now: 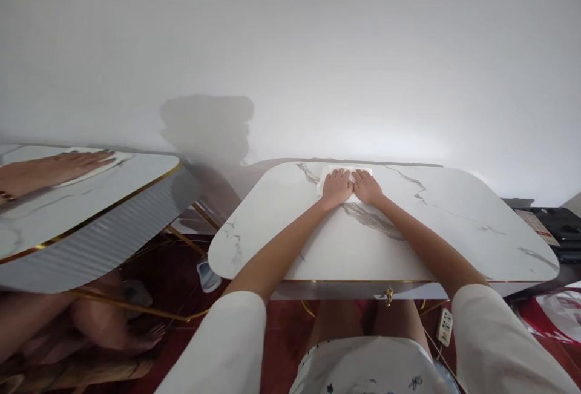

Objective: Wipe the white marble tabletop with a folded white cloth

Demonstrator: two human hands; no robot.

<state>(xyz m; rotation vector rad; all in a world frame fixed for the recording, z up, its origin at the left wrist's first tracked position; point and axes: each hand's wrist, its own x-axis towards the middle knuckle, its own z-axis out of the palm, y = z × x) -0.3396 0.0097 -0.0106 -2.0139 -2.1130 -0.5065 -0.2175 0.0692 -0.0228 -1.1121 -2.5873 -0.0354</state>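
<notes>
A white folded cloth (333, 170) lies at the far edge of the white marble table (454, 224), close to the wall. My left hand (337, 187) rests flat on it, fingers stretched out and together. Beside it, touching at the thumb side, my right hand (367, 187) lies flat on the cloth too, fingers extended. Most of the cloth is hidden under both palms. Both of my arms reach straight forward across the tabletop.
A second marble table (113, 200) with a gold rim stands to the left; another person's hand (54, 170) presses a white cloth there, and their legs show below it. A power strip (444, 326) lies on the red floor. Dark objects (554, 227) sit at the right.
</notes>
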